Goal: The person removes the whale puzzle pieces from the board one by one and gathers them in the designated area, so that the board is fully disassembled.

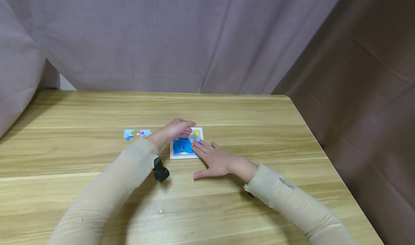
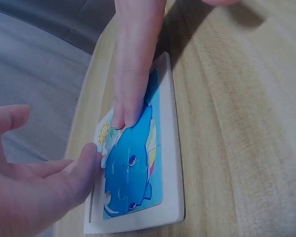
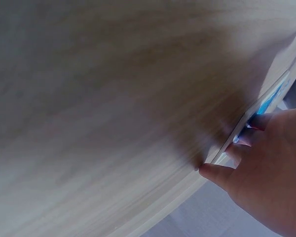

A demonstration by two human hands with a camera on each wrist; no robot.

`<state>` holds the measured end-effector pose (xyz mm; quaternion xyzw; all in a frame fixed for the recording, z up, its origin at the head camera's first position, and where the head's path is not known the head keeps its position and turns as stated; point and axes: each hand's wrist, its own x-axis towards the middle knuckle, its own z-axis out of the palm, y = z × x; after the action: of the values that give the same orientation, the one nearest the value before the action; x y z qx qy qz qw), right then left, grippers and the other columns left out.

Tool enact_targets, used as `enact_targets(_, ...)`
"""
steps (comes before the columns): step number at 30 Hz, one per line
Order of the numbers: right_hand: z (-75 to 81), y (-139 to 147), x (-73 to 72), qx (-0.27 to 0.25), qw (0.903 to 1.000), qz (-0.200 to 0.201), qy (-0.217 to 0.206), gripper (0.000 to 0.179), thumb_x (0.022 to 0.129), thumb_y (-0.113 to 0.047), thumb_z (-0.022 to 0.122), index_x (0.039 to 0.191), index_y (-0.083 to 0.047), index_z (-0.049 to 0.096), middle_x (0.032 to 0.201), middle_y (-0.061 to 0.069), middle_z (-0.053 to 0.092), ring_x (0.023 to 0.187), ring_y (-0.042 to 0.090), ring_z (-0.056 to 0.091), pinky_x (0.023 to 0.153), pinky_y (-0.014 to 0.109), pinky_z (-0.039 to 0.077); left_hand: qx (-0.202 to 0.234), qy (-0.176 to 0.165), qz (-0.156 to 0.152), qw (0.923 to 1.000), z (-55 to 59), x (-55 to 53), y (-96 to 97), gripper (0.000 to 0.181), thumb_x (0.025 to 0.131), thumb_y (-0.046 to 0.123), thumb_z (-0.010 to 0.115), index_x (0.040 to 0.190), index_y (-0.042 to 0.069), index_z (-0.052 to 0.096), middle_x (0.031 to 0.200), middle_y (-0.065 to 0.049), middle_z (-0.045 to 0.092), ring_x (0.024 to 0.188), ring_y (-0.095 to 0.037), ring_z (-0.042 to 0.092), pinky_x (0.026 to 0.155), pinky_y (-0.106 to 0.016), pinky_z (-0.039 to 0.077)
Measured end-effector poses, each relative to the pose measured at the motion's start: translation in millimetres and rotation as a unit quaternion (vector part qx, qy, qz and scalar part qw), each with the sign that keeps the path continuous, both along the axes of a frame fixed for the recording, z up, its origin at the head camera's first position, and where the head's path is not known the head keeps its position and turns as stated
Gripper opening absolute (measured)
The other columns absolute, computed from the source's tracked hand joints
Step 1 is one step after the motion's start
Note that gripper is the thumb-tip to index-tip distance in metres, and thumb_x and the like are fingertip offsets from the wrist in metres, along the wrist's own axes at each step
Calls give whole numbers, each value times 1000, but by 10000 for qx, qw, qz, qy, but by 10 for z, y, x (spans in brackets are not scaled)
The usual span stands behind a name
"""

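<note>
A whale jigsaw puzzle (image 1: 183, 146) in a white-rimmed board lies on the table in front of me, a yellow sun at its upper right. My right hand (image 1: 218, 161) comes in from the right, its straight fingers resting on the picture and the thumb spread out on the near side. Over the board's upper left is my left hand (image 1: 177, 128), fingers loosely bent, covering that corner from the head view. In the left wrist view, the fingertips of the left hand (image 2: 49, 182) are right at the puzzle's edge, with no piece visible between them.
Loose puzzle pieces (image 1: 129, 133) lie on the wooden table (image 1: 81, 158) left of the board, partly behind the left wrist. A black wrist camera (image 1: 160, 170) hangs under the left sleeve. Grey curtains (image 1: 155, 39) stand along the back and right edges.
</note>
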<state>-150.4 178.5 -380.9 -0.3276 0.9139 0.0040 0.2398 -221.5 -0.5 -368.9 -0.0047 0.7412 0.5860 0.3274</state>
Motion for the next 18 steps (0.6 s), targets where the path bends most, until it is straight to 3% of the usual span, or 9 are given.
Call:
enact_targets(12, 8, -8, 4, 79, 10000, -7, 21, 96, 83, -70, 45, 151, -15, 5, 159, -1, -1, 146, 18, -4, 118, 49, 9, 840, -177, -35, 9963, -34, -42, -27, 52, 100, 26, 36, 144, -1, 28, 145, -27, 32, 136, -34, 33, 114, -38, 30)
enact_targets(15, 0, -4, -2, 97, 9999, -22, 17, 96, 83, -70, 44, 151, -16, 5, 159, -2, -1, 146, 18, -4, 118, 49, 9, 688, -140, 63, 9975, -54, -44, 1, 54, 99, 27, 40, 143, -3, 29, 143, -25, 37, 134, -32, 37, 113, -38, 31)
enact_targets(18, -2, -2, -3, 99, 9999, -29, 2, 96, 83, -71, 44, 151, -16, 5, 159, -2, -1, 146, 17, -4, 118, 49, 9, 120, 162, 197, 9996, -88, -37, 50, 55, 96, 26, 48, 140, -4, 33, 137, -22, 47, 127, -28, 48, 108, -37, 38)
